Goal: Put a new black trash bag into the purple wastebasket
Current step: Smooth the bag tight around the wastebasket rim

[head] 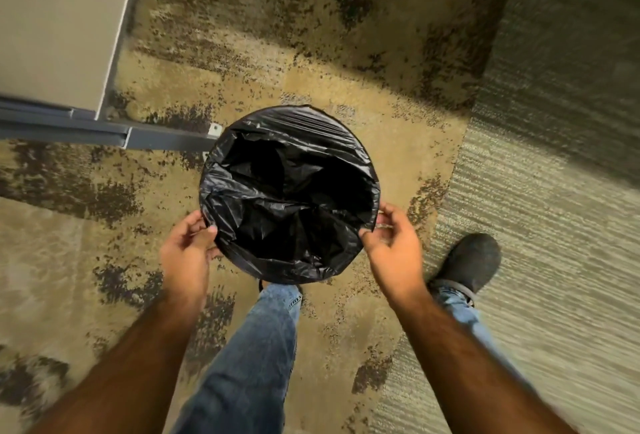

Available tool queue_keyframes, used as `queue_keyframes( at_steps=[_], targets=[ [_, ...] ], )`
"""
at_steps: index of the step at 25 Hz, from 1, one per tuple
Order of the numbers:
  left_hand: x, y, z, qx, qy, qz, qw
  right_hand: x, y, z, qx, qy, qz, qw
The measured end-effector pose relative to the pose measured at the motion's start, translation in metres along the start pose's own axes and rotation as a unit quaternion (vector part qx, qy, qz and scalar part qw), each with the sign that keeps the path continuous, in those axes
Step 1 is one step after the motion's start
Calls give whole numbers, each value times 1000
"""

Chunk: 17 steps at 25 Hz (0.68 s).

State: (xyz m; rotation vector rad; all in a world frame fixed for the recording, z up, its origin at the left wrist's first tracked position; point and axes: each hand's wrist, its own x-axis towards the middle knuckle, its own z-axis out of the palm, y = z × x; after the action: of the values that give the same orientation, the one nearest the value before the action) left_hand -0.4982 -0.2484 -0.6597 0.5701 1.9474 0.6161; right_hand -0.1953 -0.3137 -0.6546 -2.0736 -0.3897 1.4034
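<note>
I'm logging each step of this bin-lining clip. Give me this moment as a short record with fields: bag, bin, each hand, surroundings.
bag: black trash bag is opened inside the bin, its edge folded over the whole rim
bin: round wastebasket, hidden under the bag; its colour cannot be seen
left hand: left hand pinches the bag edge at the near-left rim
right hand: right hand pinches the bag edge at the near-right rim
surroundings: mottled carpet, grey partition at upper left, black shoe at right
</note>
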Motion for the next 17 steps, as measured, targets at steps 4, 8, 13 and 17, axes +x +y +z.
queue_keyframes(
  at_steps=[4,8,13,17],
  targets=[
    [-4,22,20,43,-34,23,998,10,4,-17,1,20,5,1000],
    [-19,52,66,76,-69,58,993,27,-1,-64,24,54,-2,998],
    [-47,89,181,58,-145,92,983,67,-27,-168,46,116,-53,991],
    [-69,123,289,82,-196,125,969,110,-53,-260,63,164,-64,982]
  ],
)
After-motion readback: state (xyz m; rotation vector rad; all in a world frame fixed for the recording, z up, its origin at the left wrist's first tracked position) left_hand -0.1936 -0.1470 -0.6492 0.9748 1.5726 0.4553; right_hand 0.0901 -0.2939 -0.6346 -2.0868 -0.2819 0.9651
